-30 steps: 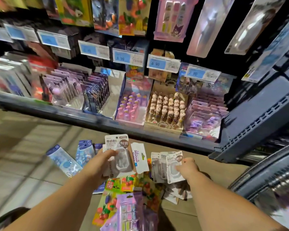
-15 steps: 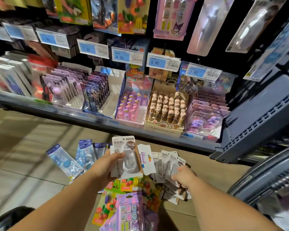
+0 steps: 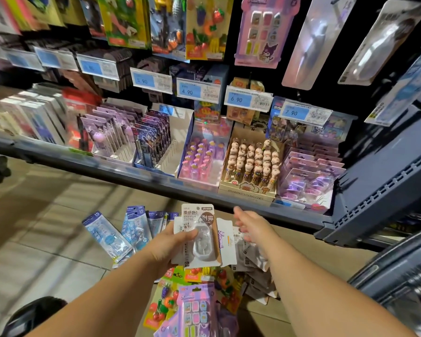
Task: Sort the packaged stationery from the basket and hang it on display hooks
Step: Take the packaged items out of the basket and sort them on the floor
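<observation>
My left hand (image 3: 173,246) grips a stack of white correction-tape packs (image 3: 201,235), the front card showing a clear blister. My right hand (image 3: 250,223) hovers just right of the stack with fingers spread and holds nothing. Below it lies a loose heap of grey-white packs (image 3: 253,263) on the floor. Blue tape packs (image 3: 107,235) lie fanned to the left. Fruit-eraser cards (image 3: 163,300) and a purple eraser card (image 3: 196,307) lie under my forearms. Similar purple (image 3: 263,32) and fruit cards (image 3: 204,27) hang on hooks above.
A low shelf (image 3: 131,171) holds display boxes of pens and toppers (image 3: 250,164), with blue price tags (image 3: 247,99) above. A dark blue shelf panel (image 3: 384,181) juts out at right. A basket rim (image 3: 399,268) curves at lower right. Tiled floor (image 3: 34,227) spreads left.
My right hand has let go of the packs it gripped, which now lie in the floor heap, and has lifted up with fingers spread. The left hand keeps its stack, raised slightly.
</observation>
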### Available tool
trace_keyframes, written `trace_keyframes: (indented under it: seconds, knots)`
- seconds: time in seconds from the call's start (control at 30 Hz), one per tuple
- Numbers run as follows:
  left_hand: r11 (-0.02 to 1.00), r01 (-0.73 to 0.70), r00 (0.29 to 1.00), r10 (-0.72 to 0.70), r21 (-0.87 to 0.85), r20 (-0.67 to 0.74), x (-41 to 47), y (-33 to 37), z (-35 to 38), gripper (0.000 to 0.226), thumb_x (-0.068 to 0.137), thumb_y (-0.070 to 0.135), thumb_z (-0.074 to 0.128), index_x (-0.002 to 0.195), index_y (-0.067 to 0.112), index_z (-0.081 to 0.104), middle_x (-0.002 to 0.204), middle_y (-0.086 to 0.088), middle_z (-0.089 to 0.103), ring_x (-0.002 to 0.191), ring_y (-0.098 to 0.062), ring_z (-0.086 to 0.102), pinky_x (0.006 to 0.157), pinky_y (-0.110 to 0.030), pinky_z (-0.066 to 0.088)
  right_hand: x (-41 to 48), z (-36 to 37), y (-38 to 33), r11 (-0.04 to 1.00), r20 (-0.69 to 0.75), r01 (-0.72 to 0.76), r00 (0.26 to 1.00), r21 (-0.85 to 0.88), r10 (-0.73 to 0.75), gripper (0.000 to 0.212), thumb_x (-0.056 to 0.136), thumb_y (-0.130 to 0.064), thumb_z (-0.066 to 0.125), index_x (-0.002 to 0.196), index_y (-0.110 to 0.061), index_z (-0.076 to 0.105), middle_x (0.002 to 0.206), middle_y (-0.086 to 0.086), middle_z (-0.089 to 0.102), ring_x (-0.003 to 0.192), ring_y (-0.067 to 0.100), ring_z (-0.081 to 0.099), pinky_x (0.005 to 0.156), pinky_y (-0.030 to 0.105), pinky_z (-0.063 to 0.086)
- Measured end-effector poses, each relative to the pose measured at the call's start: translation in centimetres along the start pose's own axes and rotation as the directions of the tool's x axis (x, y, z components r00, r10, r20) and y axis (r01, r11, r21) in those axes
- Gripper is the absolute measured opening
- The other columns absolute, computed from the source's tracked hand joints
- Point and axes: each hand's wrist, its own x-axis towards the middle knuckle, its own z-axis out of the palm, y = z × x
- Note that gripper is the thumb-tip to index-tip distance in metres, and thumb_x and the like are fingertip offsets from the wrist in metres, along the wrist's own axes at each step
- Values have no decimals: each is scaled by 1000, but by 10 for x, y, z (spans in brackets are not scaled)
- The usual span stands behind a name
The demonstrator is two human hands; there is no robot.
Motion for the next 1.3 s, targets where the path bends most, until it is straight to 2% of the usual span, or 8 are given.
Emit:
trace_keyframes:
  seconds: [0.17,0.43,0.53,0.73,0.87,0.97,1.07,1.3]
  knots:
    - [998,-30,999,31,50,-24,-1,2,8,63,62,26,87,118,23,57,103,-12,73,90,-32,65,63,-34,49,-2,27,-12,998,258,57,965,-5,-54,24,84,-31,73,105,-22,66,108,-2,71,100,14,67,91,32,52]
    - [991,8,995,5,136,-96,2,-3,14,22,88,14,70,107,16,59,100,-13,71,85,-30,67,64,-35,53,8,10,12,933,-29,-75,995,351,91,10,94,-22,61,97,-12,61,94,8,71,95,29,67,93,46,51]
    - [990,2,989,19,138,-150,3,-4,10,13,92,16,65,103,17,57,95,-11,69,82,-28,65,61,-33,52,19,-12,29,890,-238,-120,940,440,244,15,100,-25,51,102,-12,58,95,11,68,86,29,68,73,43,58]
    - [999,10,966,4,52,-260,6,-7,-2,19,92,15,65,109,14,56,100,-16,66,82,-29,63,58,-33,51,21,-40,74,904,-377,-299,834,305,403,31,99,-25,51,120,-4,58,89,12,61,76,25,60,57,30,47]
    - [1000,2,963,1,12,-269,7,-11,-5,24,94,13,62,117,12,54,100,-16,65,82,-30,62,60,-35,51,17,-33,73,869,-338,-382,810,315,479,29,93,-29,59,111,-7,58,101,17,64,92,33,63,75,35,54]
    - [1000,0,964,-5,-20,-267,6,-10,-2,26,95,15,60,120,14,52,97,-12,63,82,-28,61,58,-34,50,24,-25,67,921,-326,-323,866,216,380,25,92,-21,56,116,-12,57,100,15,67,90,34,66,84,45,56]
    - [999,-12,960,1,-39,-279,6,-7,2,21,98,18,56,118,18,51,92,-8,61,77,-23,59,55,-32,47,20,-16,58,971,-347,-240,910,12,229,26,97,-13,48,122,-16,55,107,12,66,89,26,64,68,28,52]
    - [998,-6,958,-13,-63,-287,6,-6,3,19,100,24,53,119,22,50,92,-6,61,80,-22,58,63,-34,49,11,-4,53,849,-338,-242,938,-470,81,43,96,-4,38,132,-25,50,131,14,51,105,29,53,72,29,43]
